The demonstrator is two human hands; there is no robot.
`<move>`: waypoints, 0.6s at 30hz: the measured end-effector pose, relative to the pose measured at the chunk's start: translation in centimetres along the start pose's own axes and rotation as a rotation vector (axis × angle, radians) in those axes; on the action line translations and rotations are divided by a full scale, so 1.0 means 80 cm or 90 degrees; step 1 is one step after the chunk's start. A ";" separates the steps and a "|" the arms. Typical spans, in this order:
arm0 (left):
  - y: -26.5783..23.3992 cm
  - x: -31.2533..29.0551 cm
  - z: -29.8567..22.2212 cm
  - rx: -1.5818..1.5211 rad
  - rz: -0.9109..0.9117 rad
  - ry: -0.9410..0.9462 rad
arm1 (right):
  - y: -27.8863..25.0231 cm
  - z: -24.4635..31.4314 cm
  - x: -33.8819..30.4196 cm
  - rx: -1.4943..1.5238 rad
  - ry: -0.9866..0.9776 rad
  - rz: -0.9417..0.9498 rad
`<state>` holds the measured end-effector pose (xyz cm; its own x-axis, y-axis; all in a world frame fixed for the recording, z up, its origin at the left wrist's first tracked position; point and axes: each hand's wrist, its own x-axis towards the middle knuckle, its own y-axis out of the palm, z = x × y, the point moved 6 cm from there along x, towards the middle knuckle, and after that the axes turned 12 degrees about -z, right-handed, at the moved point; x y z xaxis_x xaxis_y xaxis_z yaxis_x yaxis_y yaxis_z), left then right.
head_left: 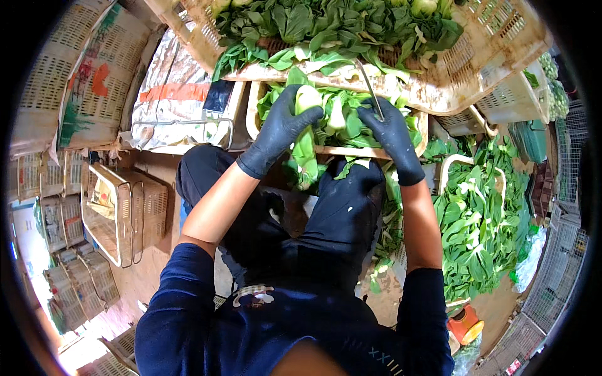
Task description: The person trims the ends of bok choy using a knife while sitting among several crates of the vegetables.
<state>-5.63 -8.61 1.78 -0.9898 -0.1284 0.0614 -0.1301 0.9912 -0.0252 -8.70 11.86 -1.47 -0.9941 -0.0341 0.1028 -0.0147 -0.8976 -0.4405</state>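
My left hand [280, 130], in a black glove, is closed round a head of bok choy [308, 98]. Its pale base points up and to the right, and leaves hang below the fist. In my right hand [390, 131], also black-gloved, is a knife [370, 88] with a thin blade pointing up and away. A gap separates the blade from the held bok choy. Under both hands sits a crate [364, 152] with loose leaves and bok choy in it. The knife's handle is mostly hidden by my fingers.
A tilted crate [451, 94] heaped with bok choy [338, 28] stands just beyond. To the right, leaves pile over another crate [456, 160]. At left are a wrapped box [166, 94] with a dark phone-like slab [218, 96] and an upended crate [119, 213]. An orange object [464, 324] lies lower right.
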 end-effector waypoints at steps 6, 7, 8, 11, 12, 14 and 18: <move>0.012 -0.007 0.015 0.030 0.002 -0.073 | 0.039 0.073 -0.013 0.100 -0.057 0.084; 0.010 -0.005 0.015 0.077 0.007 -0.086 | 0.042 0.074 -0.009 0.073 -0.046 0.096; 0.006 -0.001 0.017 0.106 0.015 -0.052 | 0.046 0.070 -0.009 0.125 0.003 0.129; 0.006 0.008 0.020 0.192 0.060 0.085 | 0.040 0.046 -0.016 0.281 0.157 0.231; 0.005 0.007 0.033 0.117 0.057 0.008 | 0.034 0.042 -0.023 0.302 0.158 0.268; 0.011 0.013 0.034 0.106 0.056 -0.090 | 0.017 0.038 -0.042 0.407 0.184 0.314; 0.028 0.019 0.056 0.257 0.142 0.066 | -0.032 -0.047 -0.055 0.473 0.311 0.138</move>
<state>-7.64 -6.76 -2.66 -0.9879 0.1109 0.1085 0.0534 0.8995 -0.4336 -4.68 16.00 -4.14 -0.9042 -0.1966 -0.3791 0.0816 -0.9510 0.2983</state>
